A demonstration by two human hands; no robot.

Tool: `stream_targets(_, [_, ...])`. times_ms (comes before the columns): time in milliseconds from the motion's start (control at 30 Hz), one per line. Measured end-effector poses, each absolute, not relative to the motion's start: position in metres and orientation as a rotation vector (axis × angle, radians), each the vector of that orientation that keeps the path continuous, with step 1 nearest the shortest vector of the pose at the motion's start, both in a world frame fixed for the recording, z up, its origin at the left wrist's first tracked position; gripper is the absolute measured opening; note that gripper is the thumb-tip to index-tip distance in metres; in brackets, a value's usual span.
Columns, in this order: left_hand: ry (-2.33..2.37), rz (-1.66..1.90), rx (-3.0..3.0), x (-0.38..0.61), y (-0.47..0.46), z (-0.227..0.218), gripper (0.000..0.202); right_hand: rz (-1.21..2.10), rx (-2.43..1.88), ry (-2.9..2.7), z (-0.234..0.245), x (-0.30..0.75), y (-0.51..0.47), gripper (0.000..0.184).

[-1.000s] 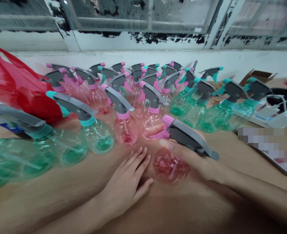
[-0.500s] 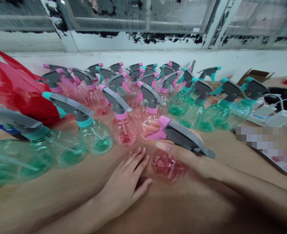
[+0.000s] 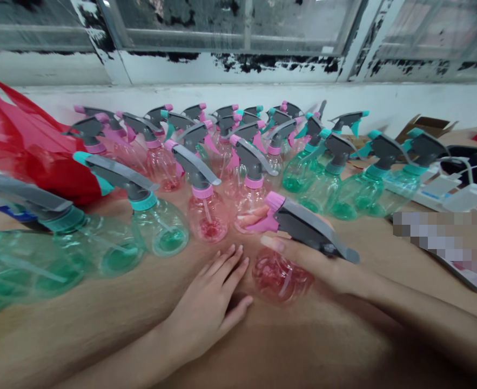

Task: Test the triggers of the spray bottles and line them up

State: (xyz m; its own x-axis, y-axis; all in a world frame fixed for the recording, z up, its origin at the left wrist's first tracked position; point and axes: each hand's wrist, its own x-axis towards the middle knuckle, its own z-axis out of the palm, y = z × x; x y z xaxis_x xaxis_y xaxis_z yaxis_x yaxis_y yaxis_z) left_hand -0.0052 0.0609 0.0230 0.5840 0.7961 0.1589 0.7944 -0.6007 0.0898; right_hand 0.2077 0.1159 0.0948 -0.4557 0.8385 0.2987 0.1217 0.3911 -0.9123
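My right hand (image 3: 303, 251) is wrapped round the neck of a pink spray bottle (image 3: 281, 278) with a grey and pink trigger head. The bottle stands on the wooden table (image 3: 303, 346), and its neck is hidden by my fingers. To its left my left hand (image 3: 209, 297) lies flat on the tabletop, fingers stretched out, holding nothing. Just beyond the hands are two more pink spray bottles, one on the left (image 3: 208, 216) and one on the right (image 3: 252, 194). A green spray bottle (image 3: 161, 227) with a turquoise collar stands farther left.
Many more pink and green spray bottles crowd the back, including a green one (image 3: 357, 192) at right. A red plastic bag (image 3: 31, 146) slumps at left. On the right lie a white power strip (image 3: 457, 192), a blurred-out flat device (image 3: 444, 248) and an open cardboard box (image 3: 424, 127).
The view has shifted very slightly. My right hand's fingers near the pink trigger have moved a little; the bottle and my left hand stay in place.
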Motion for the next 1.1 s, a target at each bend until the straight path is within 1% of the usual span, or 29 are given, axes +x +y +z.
stream_targets(233, [1.396,0.291,2.790,-0.0042,0.0604,0.0228,0.054,1.149,-0.770,-1.846,0.0995,0.2064,0.1158,0.020])
stream_targets(433, [1.395,0.305,2.807,-0.0037,0.0607,0.0243,0.052,1.044,-0.792,-1.904,0.1006,0.2066,0.1155,0.021])
stream_targets(633, [1.388,0.314,2.809,-0.0046,0.0599,0.0248,0.053,0.947,-0.723,-1.927,0.1021,0.2044,0.1178,0.022])
stream_targets(800, [1.396,0.279,2.778,-0.0043,0.0606,0.0241,0.055,0.964,-0.726,-1.895,0.1011,0.2031,0.1181,0.027])
stream_targets(1067, [1.399,0.292,2.760,-0.0048,0.0602,0.0234,0.054,1.026,-0.724,-1.867,0.1033,0.2064,0.1164,0.015])
stream_targets(1100, [1.401,0.293,2.757,-0.0050,0.0601,0.0235,0.054,1.035,-0.727,-1.857,0.1027,0.2063,0.1162,0.016])
